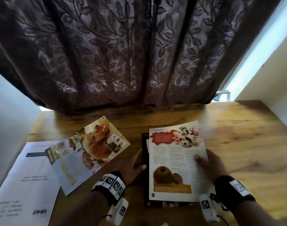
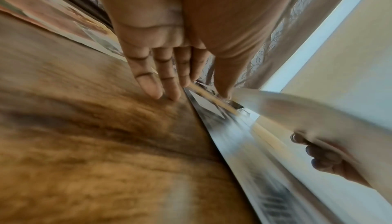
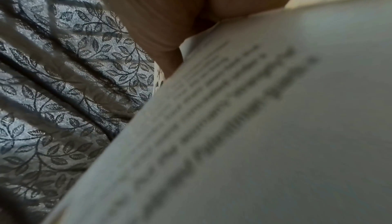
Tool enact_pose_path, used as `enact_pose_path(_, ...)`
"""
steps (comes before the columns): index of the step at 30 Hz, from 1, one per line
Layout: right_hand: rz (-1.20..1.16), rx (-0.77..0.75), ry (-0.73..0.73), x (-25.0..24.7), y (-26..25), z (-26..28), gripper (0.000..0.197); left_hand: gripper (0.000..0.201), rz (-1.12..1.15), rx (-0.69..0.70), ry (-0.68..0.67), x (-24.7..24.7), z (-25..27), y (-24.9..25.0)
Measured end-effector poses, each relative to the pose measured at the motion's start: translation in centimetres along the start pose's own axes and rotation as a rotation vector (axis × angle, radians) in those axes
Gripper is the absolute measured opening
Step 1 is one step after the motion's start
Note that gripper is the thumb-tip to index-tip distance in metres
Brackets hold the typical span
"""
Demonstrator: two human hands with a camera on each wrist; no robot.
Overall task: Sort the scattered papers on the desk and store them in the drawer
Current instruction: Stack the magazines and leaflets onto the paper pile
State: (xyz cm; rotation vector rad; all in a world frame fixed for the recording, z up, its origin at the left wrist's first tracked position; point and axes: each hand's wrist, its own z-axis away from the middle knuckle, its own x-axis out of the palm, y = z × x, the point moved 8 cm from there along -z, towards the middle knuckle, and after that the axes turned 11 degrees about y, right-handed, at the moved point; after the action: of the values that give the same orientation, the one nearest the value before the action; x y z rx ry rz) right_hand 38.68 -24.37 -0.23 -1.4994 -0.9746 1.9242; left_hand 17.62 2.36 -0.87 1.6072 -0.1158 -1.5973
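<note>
- Glossy printed magazine page with plush toys (image 1: 175, 160) pinched at its edge by right hand (image 1: 209, 165), over dark-edged pile (image 1: 144, 160).
- Flat-fingered left hand (image 1: 131, 167) steadying the pile, seemingly.
- Left to gather: food-photo page (image 1: 93, 149), white printed sheet (image 1: 25, 176) on wooden desk (image 1: 237, 136); drawer unseen.

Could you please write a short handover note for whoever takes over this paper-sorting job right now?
Right hand: pinches the right edge of the magazine page with soft-toy photos, thumb on top, held over a dark-edged stack at the centre of the wooden desk.
Left hand: open, fingers straight, tips on the desk against the stack's left edge.
Still loose at the left: the glossy food-photo page, overlapping the white printed sheet.
Done: a stack is started.
Left: lay this page down, add the two left sheets, square up, store all. No drawer is in view.
</note>
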Motion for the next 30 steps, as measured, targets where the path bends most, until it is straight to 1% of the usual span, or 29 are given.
enact_pose_path(2,-0.017,0.009,-0.033,0.2,0.3,-0.4,0.030,0.078,0.025,0.009,-0.031,1.1,-0.3,-0.1)
enact_pose_path(5,0.021,-0.002,-0.083,0.9,0.2,-0.5,0.030,0.086,0.017,0.034,-0.063,2.6,-0.8,-0.7)
enact_pose_path(10,0.078,-0.043,-0.097,2.0,0.5,-0.5,0.035,0.093,-0.083,0.010,-0.074,3.3,-1.0,-1.3)
enact_pose_path(14,0.144,-0.064,-0.123,2.8,1.0,-0.2,0.033,0.104,-0.103,-0.023,-0.101,3.9,-0.8,-1.5)
enact_pose_path(18,0.203,-0.054,-0.105,3.0,1.0,0.1,0.039,0.115,-0.099,-0.042,-0.150,4.6,-0.7,-1.9)
enact_pose_path(24,0.263,-0.032,-0.098,3.2,0.6,0.6,0.044,0.115,-0.123,-0.075,-0.167,4.3,-0.5,-1.0)
enact_pose_path(28,0.264,-0.034,-0.106,3.5,0.7,0.6,0.045,0.117,-0.122,-0.062,-0.175,4.1,-0.1,-0.6)
enact_pose_path(30,0.248,-0.040,-0.105,3.4,0.5,0.7,0.049,0.117,-0.151,-0.036,-0.165,4.1,-0.1,-0.5)
